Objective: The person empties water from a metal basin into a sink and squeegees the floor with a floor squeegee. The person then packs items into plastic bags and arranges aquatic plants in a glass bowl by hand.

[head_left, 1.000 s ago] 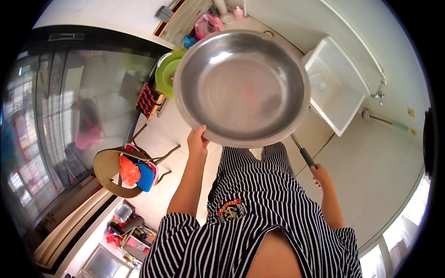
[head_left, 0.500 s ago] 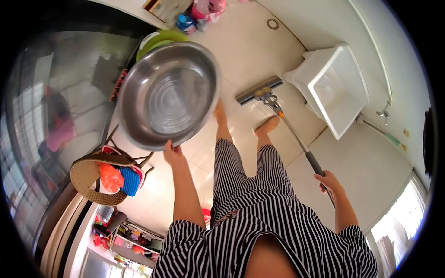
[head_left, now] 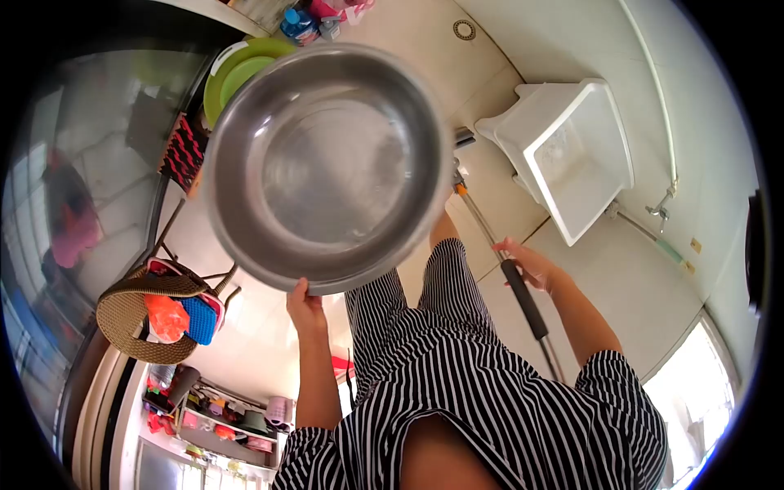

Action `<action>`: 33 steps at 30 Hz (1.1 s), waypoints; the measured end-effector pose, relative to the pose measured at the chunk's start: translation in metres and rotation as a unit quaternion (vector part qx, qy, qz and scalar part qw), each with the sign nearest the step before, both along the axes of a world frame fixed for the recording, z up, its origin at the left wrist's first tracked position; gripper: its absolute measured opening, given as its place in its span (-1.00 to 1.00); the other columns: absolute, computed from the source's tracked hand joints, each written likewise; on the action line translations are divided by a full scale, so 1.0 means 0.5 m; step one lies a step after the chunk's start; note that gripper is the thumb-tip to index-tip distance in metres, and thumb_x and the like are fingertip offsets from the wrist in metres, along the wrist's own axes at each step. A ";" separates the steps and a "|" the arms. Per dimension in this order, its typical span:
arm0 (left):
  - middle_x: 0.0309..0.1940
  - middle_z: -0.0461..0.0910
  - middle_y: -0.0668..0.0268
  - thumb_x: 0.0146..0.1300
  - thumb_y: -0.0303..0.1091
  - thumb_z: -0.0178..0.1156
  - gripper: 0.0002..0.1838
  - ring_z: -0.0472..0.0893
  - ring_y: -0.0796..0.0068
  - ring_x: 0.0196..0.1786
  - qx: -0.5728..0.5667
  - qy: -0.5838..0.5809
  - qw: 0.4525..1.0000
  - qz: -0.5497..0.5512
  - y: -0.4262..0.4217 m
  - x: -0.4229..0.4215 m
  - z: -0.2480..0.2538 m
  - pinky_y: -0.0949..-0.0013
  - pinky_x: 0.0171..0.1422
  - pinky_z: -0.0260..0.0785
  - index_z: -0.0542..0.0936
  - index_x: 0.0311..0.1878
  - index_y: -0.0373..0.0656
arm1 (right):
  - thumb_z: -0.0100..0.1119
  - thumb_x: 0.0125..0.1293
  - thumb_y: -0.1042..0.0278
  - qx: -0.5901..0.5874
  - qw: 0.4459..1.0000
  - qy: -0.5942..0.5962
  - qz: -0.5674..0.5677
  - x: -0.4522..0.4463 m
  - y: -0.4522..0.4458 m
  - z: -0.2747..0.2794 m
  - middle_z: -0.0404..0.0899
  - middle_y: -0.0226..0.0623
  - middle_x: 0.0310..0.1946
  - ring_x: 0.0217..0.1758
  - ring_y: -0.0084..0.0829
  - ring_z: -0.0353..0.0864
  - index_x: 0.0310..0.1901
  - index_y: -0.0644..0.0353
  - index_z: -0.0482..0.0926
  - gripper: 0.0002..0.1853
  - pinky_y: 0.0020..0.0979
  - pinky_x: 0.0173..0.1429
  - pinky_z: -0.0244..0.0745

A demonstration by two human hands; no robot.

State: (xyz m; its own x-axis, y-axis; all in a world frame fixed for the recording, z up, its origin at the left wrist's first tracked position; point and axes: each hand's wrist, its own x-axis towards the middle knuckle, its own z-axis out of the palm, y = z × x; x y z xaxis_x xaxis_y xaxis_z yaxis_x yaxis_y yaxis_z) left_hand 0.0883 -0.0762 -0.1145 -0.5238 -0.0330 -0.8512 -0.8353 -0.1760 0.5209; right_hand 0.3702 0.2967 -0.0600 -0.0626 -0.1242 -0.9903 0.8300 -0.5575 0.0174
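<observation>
My left hand (head_left: 305,309) grips the near rim of a large round metal basin (head_left: 335,171), with the thumb over the edge. The basin is raised and tilted, its shiny inside facing me. On the other side, my right hand (head_left: 535,266) is around the pole of a sponge mop (head_left: 525,300) at the upper end of its dark grip, fingers partly stretched in a loose hold. Most of the mop's head is hidden behind the basin; only one end of it and the orange joint show.
A white utility sink (head_left: 572,163) stands at right beside a wall tap (head_left: 659,212). At left are a woven chair (head_left: 147,318) holding a blue item and orange bag, a green basin (head_left: 233,73) and a red-black mat (head_left: 182,155). A floor drain (head_left: 464,30) lies beyond.
The basin has come closer and moved right, now covering my feet and most of the mop head. My right hand has moved higher along the mop pole, and its fingers have loosened.
</observation>
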 end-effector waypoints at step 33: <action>0.01 0.46 0.25 0.37 0.12 -0.04 -0.45 0.37 0.33 0.11 -0.071 -0.138 0.987 0.036 0.211 -0.380 -0.774 0.12 0.32 0.08 0.28 0.31 0.06 | 0.11 0.25 0.31 0.243 0.917 -0.088 -0.305 -0.119 -0.025 0.078 0.50 -0.16 0.05 0.17 -0.22 0.46 0.15 0.29 0.39 -0.55 -0.14 0.34 0.33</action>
